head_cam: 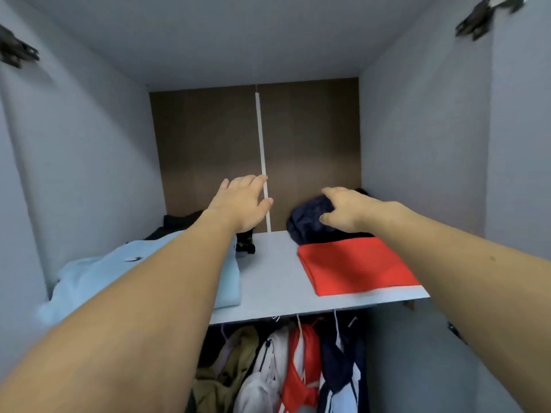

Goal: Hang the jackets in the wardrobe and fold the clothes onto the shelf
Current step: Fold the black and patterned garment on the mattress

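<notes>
Navy bundle (310, 222) on shelf (268, 281) under right hand (346, 210), grip loose; left hand (244, 204) spread, apart

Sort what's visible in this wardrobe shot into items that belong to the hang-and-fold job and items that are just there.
Part of the job:
- red folded garment
- dark navy garment, right hand touching it
- light blue garment
- black clothing
- shelf
- hung jackets
- left hand, open

Just there:
- door hinges
- white strip on the back panel
</notes>
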